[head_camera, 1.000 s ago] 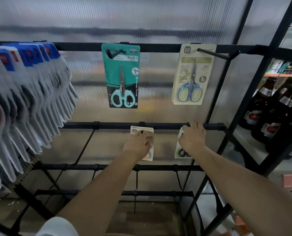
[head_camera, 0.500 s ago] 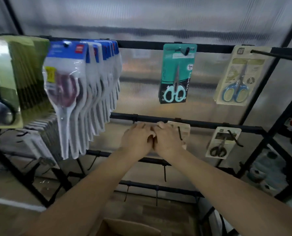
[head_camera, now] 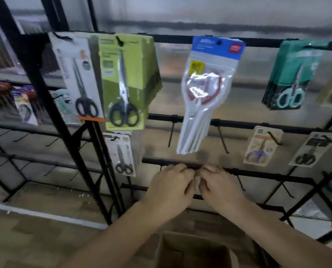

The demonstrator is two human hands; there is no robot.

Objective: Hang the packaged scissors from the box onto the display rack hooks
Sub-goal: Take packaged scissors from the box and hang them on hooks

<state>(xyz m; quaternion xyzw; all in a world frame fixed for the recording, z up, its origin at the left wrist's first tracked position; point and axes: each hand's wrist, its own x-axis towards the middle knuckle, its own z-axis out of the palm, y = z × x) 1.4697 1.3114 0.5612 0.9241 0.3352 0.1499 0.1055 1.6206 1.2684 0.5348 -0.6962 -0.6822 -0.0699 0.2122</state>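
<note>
With curled fingers of left hand (head_camera: 171, 187) and right hand (head_camera: 220, 187) seemingly pinching something unseen, hole and third rail's (head_camera: 267, 176) hook should be aligned.

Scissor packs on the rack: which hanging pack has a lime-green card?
The lime-green card pack with black-handled scissors, top row, second from left; its neighbours are white, blue-topped and teal.

Black rack (head_camera: 258, 125); lime-green card (head_camera: 130, 78) with black-handled scissors; blue-topped clear pack (head_camera: 213, 74); teal card (head_camera: 294, 74); brown box (head_camera: 192, 250).
</note>
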